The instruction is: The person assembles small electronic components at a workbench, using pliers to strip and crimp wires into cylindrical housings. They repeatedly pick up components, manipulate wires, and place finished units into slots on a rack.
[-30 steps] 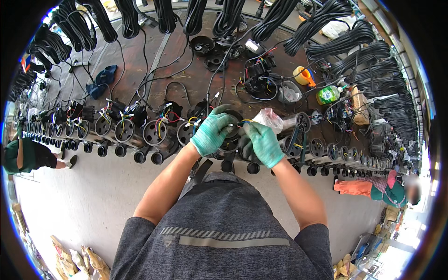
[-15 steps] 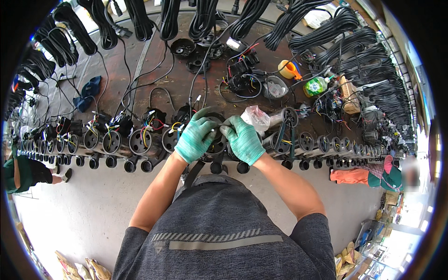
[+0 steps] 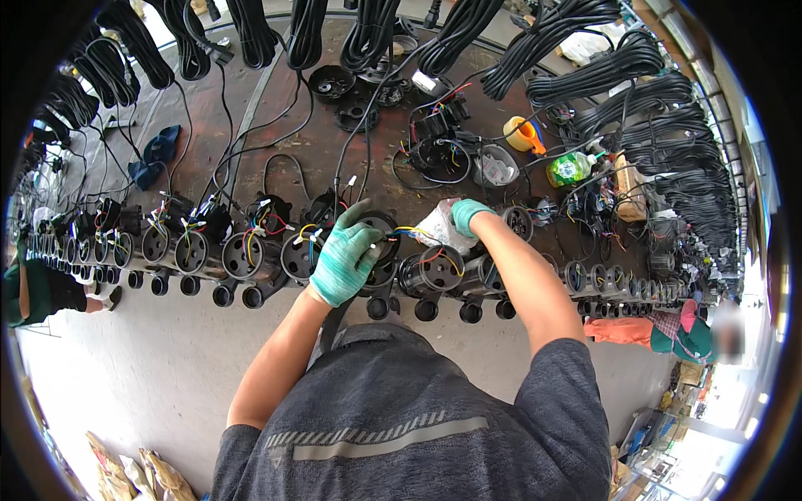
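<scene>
**Gloved hands at a row of round housings**

Head view: You stand at a dark workbench (image 3: 276,100) and look down over your grey shirt. A row of black round housings lies along the bench's near edge, their open mouths facing you, with coloured wires spilling out.

Your left hand (image 3: 347,259), in a green glove, is curled over one housing (image 3: 380,242) near the middle of the row. Its fingers wrap the rim from above and the left, closed on it. This hand is the nearer one to that housing. The housing's long axis runs from you toward the back of the bench.

Your right hand (image 3: 464,215), also gloved, sits just right of and a little beyond the housing. Its fingers are closed on a crumpled white bag (image 3: 439,227). A thin yellow wire (image 3: 409,230) runs between the housing and that hand; whether the fingers pinch it cannot be told.

Your left forearm rises steeply from below. Your right forearm comes in from the lower right, elbow bent.

Black cable bundles (image 3: 601,75) hang along the far side. A green bottle (image 3: 571,169) stands at the right.
</scene>
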### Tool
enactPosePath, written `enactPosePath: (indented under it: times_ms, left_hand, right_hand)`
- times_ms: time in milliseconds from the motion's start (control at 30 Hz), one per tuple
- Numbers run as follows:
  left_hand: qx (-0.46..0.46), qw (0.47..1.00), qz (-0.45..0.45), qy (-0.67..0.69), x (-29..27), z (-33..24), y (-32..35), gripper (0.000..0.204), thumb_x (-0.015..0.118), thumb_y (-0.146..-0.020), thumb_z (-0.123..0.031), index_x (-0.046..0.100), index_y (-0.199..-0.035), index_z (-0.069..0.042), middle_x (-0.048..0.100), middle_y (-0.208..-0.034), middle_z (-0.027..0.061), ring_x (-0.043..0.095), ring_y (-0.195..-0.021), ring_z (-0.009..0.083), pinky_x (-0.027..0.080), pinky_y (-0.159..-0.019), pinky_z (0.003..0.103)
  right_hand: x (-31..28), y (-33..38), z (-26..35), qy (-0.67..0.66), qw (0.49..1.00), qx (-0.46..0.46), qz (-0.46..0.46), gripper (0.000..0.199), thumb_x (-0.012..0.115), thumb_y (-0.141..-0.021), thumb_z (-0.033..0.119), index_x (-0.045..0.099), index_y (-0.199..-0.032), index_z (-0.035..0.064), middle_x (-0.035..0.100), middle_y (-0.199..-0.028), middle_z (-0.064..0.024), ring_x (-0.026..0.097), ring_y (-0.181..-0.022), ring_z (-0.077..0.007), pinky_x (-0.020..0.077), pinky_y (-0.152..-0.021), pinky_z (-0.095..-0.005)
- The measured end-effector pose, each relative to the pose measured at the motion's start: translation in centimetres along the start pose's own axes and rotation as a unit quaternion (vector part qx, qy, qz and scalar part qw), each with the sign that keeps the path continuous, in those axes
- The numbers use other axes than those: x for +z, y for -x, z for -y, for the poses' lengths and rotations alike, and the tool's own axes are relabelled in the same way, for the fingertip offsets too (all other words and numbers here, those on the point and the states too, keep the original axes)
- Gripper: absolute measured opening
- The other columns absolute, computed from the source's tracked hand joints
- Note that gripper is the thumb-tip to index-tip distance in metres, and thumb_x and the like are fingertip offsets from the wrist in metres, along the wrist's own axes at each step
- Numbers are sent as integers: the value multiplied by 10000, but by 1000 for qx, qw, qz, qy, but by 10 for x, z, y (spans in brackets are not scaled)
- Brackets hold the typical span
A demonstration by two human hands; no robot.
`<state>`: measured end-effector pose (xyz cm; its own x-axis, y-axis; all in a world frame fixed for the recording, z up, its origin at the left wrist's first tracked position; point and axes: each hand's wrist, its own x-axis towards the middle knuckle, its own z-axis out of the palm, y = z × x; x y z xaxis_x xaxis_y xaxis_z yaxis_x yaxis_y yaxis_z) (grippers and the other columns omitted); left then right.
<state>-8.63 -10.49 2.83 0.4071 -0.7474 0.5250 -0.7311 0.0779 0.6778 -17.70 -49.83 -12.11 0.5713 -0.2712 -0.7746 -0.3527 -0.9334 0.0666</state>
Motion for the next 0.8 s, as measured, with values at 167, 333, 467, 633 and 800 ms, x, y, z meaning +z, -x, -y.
enactPosePath:
  times_ms: [167,333,467,633,800]
  left_hand:
    - [-5,1000,-5,-13,-4,1,5,186,677,-881,41,716,-1054,-16,730,-1065,121,560,-1368,465,472,-1107,530]
    - [-1,1000,-15,-6,1,-2,3,177,677,-889,28,717,-1056,-18,726,-1075,132,570,-1358,466,484,-1094,525]
    - [-5,999,-31,-18,0,-1,6,129,680,-925,-12,712,-1049,-15,721,-1118,156,575,-1354,463,493,-1079,510]
    - [-14,999,-41,4,2,0,4,118,690,-945,-38,708,-1059,-14,708,-1188,203,577,-1356,453,494,-1067,502]
    - [-30,998,-57,25,3,-4,6,149,674,-945,-44,716,-1088,-32,714,-1139,125,547,-1367,442,474,-1095,508]
  right_hand:
    - [2,-4,41,-6,999,40,-5,314,645,-941,199,765,-1227,148,747,-1277,-155,729,-1127,-320,578,-956,-410]
    - [-8,9,30,-21,998,37,-46,340,569,-992,237,746,-1276,180,725,-1346,-145,711,-1214,-315,573,-997,-413]
    - [-37,61,39,15,993,-13,-117,369,598,-976,175,738,-1296,55,706,-1355,-196,706,-1219,-384,584,-1010,-460]
    - [-41,120,36,-122,975,-17,-185,395,696,-937,155,649,-1311,38,725,-1285,-238,709,-1183,-412,574,-973,-493]
    - [-45,170,55,-249,935,-2,-253,251,616,-1024,102,669,-1261,37,745,-1126,-207,734,-1016,-344,574,-892,-427]
